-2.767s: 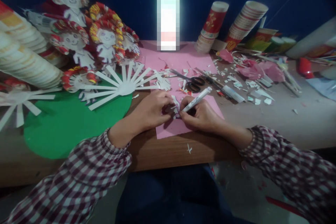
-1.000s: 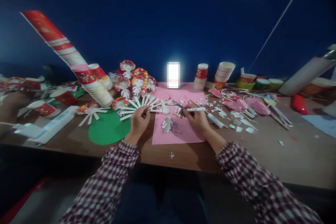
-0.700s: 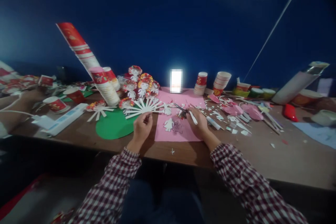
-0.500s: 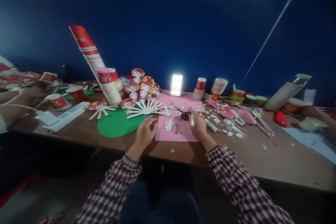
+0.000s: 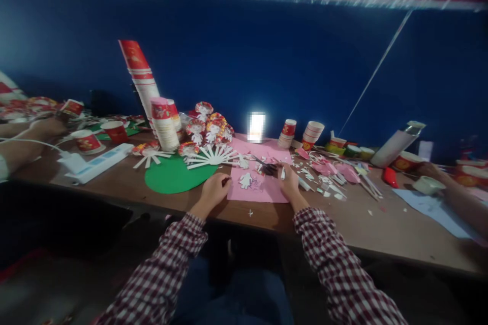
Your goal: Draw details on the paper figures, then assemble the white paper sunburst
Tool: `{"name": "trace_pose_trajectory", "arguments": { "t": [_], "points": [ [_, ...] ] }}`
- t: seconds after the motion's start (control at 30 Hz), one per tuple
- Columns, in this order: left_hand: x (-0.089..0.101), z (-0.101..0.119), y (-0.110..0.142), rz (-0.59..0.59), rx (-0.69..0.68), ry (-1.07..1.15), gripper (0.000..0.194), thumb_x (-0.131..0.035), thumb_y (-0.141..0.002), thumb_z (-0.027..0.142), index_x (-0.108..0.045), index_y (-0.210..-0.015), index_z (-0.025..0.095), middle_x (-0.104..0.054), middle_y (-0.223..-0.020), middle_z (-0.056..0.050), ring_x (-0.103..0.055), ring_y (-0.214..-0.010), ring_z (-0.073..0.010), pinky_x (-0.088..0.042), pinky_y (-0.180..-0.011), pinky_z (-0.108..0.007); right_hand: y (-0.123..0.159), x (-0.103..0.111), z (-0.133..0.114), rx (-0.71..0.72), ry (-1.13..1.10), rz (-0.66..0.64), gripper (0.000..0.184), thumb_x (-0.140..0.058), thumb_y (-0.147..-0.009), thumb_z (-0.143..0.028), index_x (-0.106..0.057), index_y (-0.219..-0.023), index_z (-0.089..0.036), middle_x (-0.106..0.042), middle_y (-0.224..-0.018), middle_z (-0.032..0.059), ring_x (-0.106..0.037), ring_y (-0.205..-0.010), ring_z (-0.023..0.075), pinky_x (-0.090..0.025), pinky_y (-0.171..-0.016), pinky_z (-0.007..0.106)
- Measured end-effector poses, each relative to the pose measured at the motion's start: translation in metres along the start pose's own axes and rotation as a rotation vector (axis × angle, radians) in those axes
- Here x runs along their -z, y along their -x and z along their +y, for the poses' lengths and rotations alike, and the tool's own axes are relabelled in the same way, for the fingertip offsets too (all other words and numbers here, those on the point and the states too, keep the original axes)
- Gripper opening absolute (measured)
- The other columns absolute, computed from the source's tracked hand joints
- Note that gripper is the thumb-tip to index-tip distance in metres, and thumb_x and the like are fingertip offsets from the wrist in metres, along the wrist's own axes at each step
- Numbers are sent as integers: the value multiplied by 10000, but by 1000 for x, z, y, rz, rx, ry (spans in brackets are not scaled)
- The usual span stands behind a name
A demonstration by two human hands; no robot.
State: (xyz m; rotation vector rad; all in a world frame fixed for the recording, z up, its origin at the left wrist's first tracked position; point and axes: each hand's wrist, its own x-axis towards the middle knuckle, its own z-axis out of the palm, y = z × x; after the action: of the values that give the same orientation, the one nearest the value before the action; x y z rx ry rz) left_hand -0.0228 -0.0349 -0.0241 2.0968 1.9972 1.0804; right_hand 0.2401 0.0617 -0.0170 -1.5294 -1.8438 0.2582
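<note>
My left hand [image 5: 215, 189] rests by the left edge of a pink paper sheet [image 5: 276, 194], its fingers curled together; anything in them is too small to tell. On the sheet's right side, my right hand [image 5: 290, 185] is closed, with a slim white piece [image 5: 282, 174] showing at its fingers. Just beyond those fingertips, dark scissors [image 5: 270, 168] lie on the pink sheet, blades pointing away to the left. Between my hands is a white paper cutout figure [image 5: 246, 180], beside dark scribbled marks. Another white cutout [image 5: 241, 161] lies farther back.
Left are a green paper oval [image 5: 171, 176], a white paper fan [image 5: 214, 156], stacked paper cups [image 5: 164, 124] and a power strip [image 5: 104, 163]. A glowing phone-like screen [image 5: 256, 127] stands behind. Paper scraps [image 5: 326, 185] litter the right. Other people's arms [image 5: 26, 144] reach in at both sides.
The whole view has tilted slightly upward, showing more of the striped band above. Both hands stay beside the pink sheet, with little visible movement. The cutout and scissors keep their places.
</note>
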Motion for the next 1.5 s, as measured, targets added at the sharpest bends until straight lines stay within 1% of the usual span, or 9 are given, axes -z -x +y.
{"name": "trace_pose_trajectory", "arguments": {
  "t": [0.13,0.4,0.57,0.73,1.03,1.33,1.5],
  "points": [
    [0,1,0,-12,0,-16,201,-533,-838,247,-702,-913,168,-713,-918,-82,-648,-871,-222,-483,-802,-324,1,1,-1,-17,-18,14,309,-411,-901,-231,-612,-1123,-157,-710,-1017,118,-666,-925,241,-485,-803,320],
    [2,2,0,-31,-22,-21,171,-549,-836,234,-701,-892,178,-706,-886,-68,-636,-857,-209,-467,-795,-313,5,5,-4,15,-32,36,298,-408,-873,-224,-612,-1083,-164,-715,-953,105,-670,-881,238,-490,-795,326],
    [1,0,0,-29,-14,6,166,-556,-831,235,-697,-897,177,-701,-875,-67,-633,-842,-201,-466,-790,-307,4,2,-3,19,-9,37,304,-395,-876,-230,-610,-1078,-160,-711,-978,110,-669,-892,239,-487,-788,324],
    [-2,-3,-1,-42,-15,28,166,-553,-834,235,-696,-893,175,-697,-877,-64,-631,-849,-188,-466,-788,-292,3,-1,-1,-3,12,30,305,-395,-886,-254,-621,-1072,-169,-714,-915,104,-673,-822,242,-489,-744,327],
    [0,-2,0,-47,-16,34,160,-557,-832,236,-695,-890,178,-697,-882,-66,-623,-857,-200,-462,-811,-318,3,-2,0,-2,17,37,306,-408,-889,-241,-616,-1100,-163,-711,-932,114,-664,-867,246,-485,-778,334],
    [-1,-3,-1,-51,-17,63,157,-550,-835,219,-695,-867,168,-702,-884,-70,-633,-839,-189,-474,-782,-302,2,-2,1,4,14,47,295,-396,-901,-247,-622,-1075,-174,-708,-968,112,-664,-897,245,-485,-797,337],
    [-2,-4,-1,-54,-17,69,149,-561,-826,217,-694,-881,176,-699,-889,-68,-635,-852,-185,-477,-788,-291,3,0,-1,7,11,44,288,-403,-903,-254,-616,-1077,-172,-711,-946,108,-664,-901,247,-486,-801,336]
  ]
}}
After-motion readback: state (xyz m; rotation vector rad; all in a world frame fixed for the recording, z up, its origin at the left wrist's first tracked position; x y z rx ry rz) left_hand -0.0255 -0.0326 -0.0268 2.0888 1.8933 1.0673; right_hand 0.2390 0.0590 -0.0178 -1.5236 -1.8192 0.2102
